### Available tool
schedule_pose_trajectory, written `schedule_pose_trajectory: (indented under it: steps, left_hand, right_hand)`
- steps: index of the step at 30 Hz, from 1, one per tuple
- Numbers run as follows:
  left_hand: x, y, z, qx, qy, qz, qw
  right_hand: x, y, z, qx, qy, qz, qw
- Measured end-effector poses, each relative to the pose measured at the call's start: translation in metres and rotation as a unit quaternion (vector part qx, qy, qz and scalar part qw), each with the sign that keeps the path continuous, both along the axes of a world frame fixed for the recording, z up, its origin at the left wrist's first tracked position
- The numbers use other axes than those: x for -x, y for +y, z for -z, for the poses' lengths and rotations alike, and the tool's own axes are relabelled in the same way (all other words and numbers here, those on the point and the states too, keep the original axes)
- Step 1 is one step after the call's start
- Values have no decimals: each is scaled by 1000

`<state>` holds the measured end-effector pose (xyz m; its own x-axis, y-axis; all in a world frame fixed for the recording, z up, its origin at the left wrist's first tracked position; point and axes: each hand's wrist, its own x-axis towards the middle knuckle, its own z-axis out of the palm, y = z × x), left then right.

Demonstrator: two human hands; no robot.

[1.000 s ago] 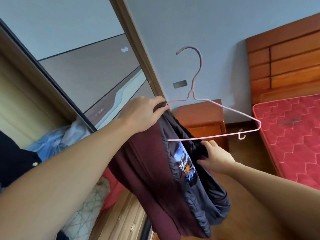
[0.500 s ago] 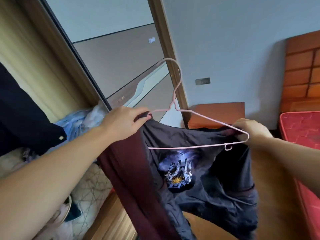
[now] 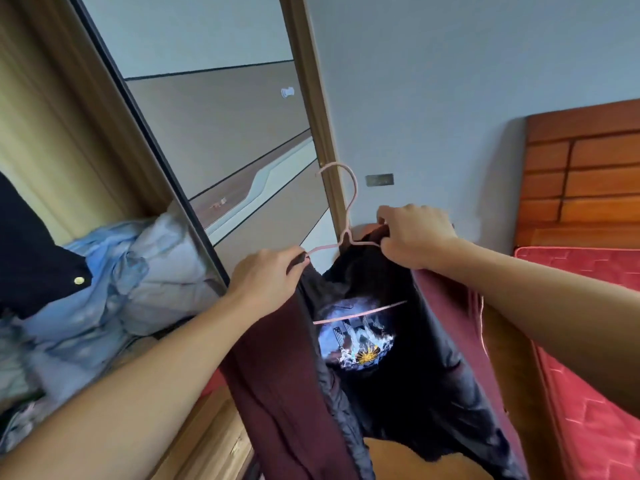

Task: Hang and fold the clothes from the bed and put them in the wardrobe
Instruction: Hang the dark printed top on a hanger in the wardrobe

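Head view. The left hand [image 3: 266, 278] is curled closed, pinching the left shoulder of a maroon jacket with dark lining [image 3: 298, 393] together with the left arm of a thin pink wire hanger [image 3: 348, 216]. The right hand [image 3: 414, 235] is likewise closed, gripping the jacket's other shoulder against the hanger's right arm. The jacket hangs open between both hands in mid-air, the hanger's lower bar crossing a printed graphic [image 3: 356, 344] inside it. To the left stands the open wardrobe [image 3: 62, 140], holding pale blue clothes [image 3: 114, 271]; at the right edge lies the red mattress of the bed [image 3: 595, 375].
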<state>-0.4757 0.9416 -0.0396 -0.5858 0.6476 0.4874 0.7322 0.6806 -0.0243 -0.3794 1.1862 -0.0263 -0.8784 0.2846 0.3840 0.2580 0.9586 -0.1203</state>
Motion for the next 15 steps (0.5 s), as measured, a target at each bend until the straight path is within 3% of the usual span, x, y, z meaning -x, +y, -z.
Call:
schedule_pose_trajectory:
  steps: [3, 7, 11, 13, 15]
  left_hand:
    - [-1, -2, -7, -54, -2, -1, 999]
    - [3, -15, -31, -120, 42, 29, 991]
    - [-5, -14, -47, -132, 81, 77, 985]
    - [-10, -11, -51, -123, 108, 109, 980]
    - [-12, -11, -51, -113, 112, 122, 980]
  right_hand:
    - [-8, -21, -23, -35, -27, -27, 999]
    - [-37, -18, -39, 41, -77, -73, 993]
    - [-41, -11, -64, -90, -4, -66, 994]
    - [-35, -21, -69, -29, -23, -142, 989]
    - [-29, -37, -68, 147, -63, -199, 967]
